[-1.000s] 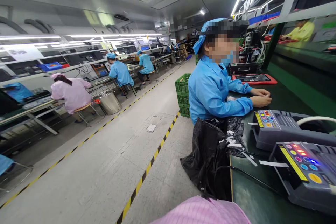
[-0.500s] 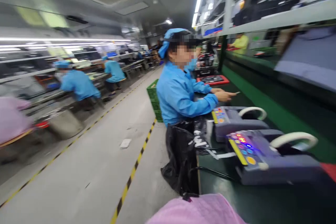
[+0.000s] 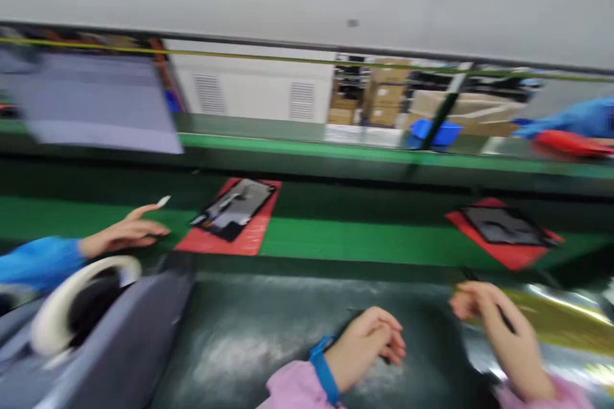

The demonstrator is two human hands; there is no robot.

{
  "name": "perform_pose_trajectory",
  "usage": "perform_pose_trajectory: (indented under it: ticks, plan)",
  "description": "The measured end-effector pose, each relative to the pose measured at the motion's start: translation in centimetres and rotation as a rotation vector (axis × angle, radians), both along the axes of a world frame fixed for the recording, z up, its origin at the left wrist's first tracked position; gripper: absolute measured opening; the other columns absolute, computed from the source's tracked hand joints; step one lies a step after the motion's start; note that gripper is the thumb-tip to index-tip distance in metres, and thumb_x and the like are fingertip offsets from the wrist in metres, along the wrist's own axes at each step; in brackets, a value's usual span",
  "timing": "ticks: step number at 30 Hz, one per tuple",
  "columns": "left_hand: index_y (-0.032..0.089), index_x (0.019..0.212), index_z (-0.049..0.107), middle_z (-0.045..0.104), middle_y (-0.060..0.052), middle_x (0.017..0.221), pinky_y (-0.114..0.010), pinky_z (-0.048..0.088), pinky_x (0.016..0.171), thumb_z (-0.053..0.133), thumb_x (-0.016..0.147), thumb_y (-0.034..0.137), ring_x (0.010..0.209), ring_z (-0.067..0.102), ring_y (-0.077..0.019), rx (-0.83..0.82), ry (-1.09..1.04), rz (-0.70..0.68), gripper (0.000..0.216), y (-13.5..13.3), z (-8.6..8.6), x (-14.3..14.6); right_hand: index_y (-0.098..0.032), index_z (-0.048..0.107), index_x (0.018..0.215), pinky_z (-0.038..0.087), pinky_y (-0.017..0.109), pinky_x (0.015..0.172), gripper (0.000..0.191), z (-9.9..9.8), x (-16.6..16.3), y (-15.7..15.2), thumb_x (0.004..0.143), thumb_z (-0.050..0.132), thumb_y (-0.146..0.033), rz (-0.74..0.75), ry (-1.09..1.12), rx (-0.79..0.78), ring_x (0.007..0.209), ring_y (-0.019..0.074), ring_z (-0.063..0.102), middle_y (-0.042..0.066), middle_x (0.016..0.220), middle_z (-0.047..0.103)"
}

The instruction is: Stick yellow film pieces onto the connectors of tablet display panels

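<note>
My left hand (image 3: 367,346), with a blue wristband (image 3: 325,370), rests low over the dark work surface (image 3: 230,326). Its fingers are loosely bent, and no object shows clearly in them. On the right, my right hand (image 3: 501,329) is closed around a thin black stick-like tool (image 3: 506,319), whose exact kind is blurred. Beyond that hand, a dark flat panel (image 3: 503,225) lies on a red sheet (image 3: 515,257). Another panel (image 3: 240,201) with a grey back rests on a red sheet (image 3: 244,239) further left.
Close on the left stands a grey tape dispenser (image 3: 129,332) with a white roll (image 3: 48,323). A co-worker's hand (image 3: 122,234) in a blue sleeve reaches over the green belt (image 3: 326,239). Shiny yellowish film (image 3: 570,326) lies at right. A shelf beam (image 3: 288,0) crosses above.
My view has swung right and down, from the aisle and the seated co-worker to the bench. Both my hands, the red sheets and the panels are now in sight.
</note>
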State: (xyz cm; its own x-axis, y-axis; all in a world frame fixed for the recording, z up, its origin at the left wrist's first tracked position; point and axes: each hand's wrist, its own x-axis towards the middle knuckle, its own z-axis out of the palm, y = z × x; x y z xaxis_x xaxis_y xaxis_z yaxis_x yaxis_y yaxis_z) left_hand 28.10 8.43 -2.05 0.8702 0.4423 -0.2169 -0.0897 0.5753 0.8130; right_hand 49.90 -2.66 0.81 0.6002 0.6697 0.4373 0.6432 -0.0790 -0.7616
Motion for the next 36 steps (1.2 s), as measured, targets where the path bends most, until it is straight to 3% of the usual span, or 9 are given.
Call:
perform_pose_trajectory:
  ticks: [2, 5, 7, 12, 18, 24, 27, 32, 36]
  plan:
    - [0.015, 0.109, 0.063, 0.065, -0.004, 0.095, -0.033, 0.056, 0.072, 0.061, 0.097, 0.043, 0.078, 0.063, -0.0154, 0.007, -0.015, -0.085, 0.03, 1.1, 0.2, -0.2, -0.023, 0.062, 0.101, 0.058, 0.032, 0.072, 0.027, 0.4, 2.2, 1.3, 0.102, 0.043, -0.042, 0.019, -0.118, -0.148, 0.075, 0.0208, 0.071, 0.008, 0.092, 0.075]
    - [0.018, 0.102, 0.064, 0.064, -0.003, 0.088, -0.03, 0.052, 0.071, 0.069, 0.091, 0.047, 0.077, 0.062, -0.0157, 0.012, -0.025, -0.153, 0.032, 1.8, 0.4, -0.3, -0.024, 0.058, 0.118, 0.051, 0.027, 0.085, 0.022, 1.4, 6.4, 4.2, 0.098, 0.05, -0.024, -0.112, -0.531, -0.71, 0.099, 0.0184, 0.069, 0.007, 0.112, 0.072]
    - [0.018, 0.095, 0.063, 0.062, -0.002, 0.081, -0.028, 0.049, 0.07, 0.077, 0.082, 0.054, 0.075, 0.06, -0.0153, 0.013, -0.017, -0.131, 0.041, 1.7, 0.3, -0.2, -0.022, 0.059, 0.117, 0.047, 0.03, 0.087, 0.028, 1.9, 9.2, 5.6, 0.091, 0.055, -0.012, -0.198, -0.599, -0.854, 0.106, 0.0229, 0.066, 0.011, 0.113, 0.071]
    - [0.017, 0.089, 0.061, 0.06, -0.003, 0.078, -0.028, 0.047, 0.069, 0.078, 0.069, 0.07, 0.074, 0.058, -0.0151, -0.004, -0.008, -0.051, 0.059, 1.4, 0.3, -0.1, -0.017, 0.059, 0.111, 0.041, 0.035, 0.078, 0.027, 2.4, 15.0, 7.1, 0.087, 0.056, -0.004, -0.354, -0.599, -1.068, 0.105, 0.0272, 0.063, 0.017, 0.107, 0.068]
    - [0.016, 0.091, 0.061, 0.059, -0.003, 0.082, -0.031, 0.048, 0.071, 0.079, 0.073, 0.065, 0.078, 0.058, -0.0162, -0.02, -0.057, -0.063, 0.054, 1.8, 0.6, -0.2, -0.015, 0.06, 0.118, 0.051, 0.034, 0.073, 0.024, 3.3, 17.2, 8.3, 0.099, 0.057, -0.029, -0.379, -0.59, -1.201, 0.078, 0.0183, 0.065, 0.004, 0.094, 0.067]
    - [0.017, 0.091, 0.06, 0.06, -0.004, 0.083, -0.032, 0.05, 0.072, 0.08, 0.074, 0.061, 0.078, 0.059, -0.0167, -0.046, -0.085, -0.054, 0.051, 1.8, -0.3, 0.1, -0.015, 0.06, 0.115, 0.04, 0.031, 0.068, 0.023, 4.4, 11.8, 11.3, 0.092, 0.056, -0.012, -0.183, -0.708, -1.048, 0.087, 0.0245, 0.069, 0.014, 0.097, 0.074]
    - [0.019, 0.104, 0.061, 0.063, -0.008, 0.101, -0.037, 0.051, 0.082, 0.083, 0.074, 0.052, 0.092, 0.063, -0.0213, -0.035, -0.081, 0.008, 0.049, 1.9, -0.9, -0.1, -0.018, 0.062, 0.106, 0.037, 0.029, 0.066, 0.019, 4.9, 7.1, 13.4, 0.09, 0.055, -0.011, -0.048, -0.748, -0.917, 0.086, 0.0228, 0.069, 0.012, 0.094, 0.076]
    - [0.027, 0.135, 0.051, 0.048, -0.016, 0.145, -0.048, 0.038, 0.11, 0.089, 0.069, 0.042, 0.133, 0.05, -0.0326, -0.105, -0.083, 0.139, 0.078, 2.7, -1.0, -0.6, -0.019, 0.062, 0.1, 0.035, 0.028, 0.062, 0.018, 5.9, -1.6, 15.3, 0.091, 0.049, -0.011, 0.145, -0.781, -0.697, 0.076, 0.0208, 0.068, 0.009, 0.083, 0.074]
    - [0.032, 0.141, 0.046, 0.049, -0.012, 0.148, -0.049, 0.034, 0.115, 0.094, 0.061, 0.027, 0.138, 0.046, -0.0329, -0.193, -0.139, 0.241, 0.094, 2.9, 0.0, -0.6, -0.021, 0.061, 0.096, 0.036, 0.025, 0.06, 0.012, 6.3, -8.6, 14.4, 0.09, 0.054, -0.012, 0.359, -0.79, -0.561, 0.07, 0.0173, 0.065, 0.002, 0.076, 0.071]
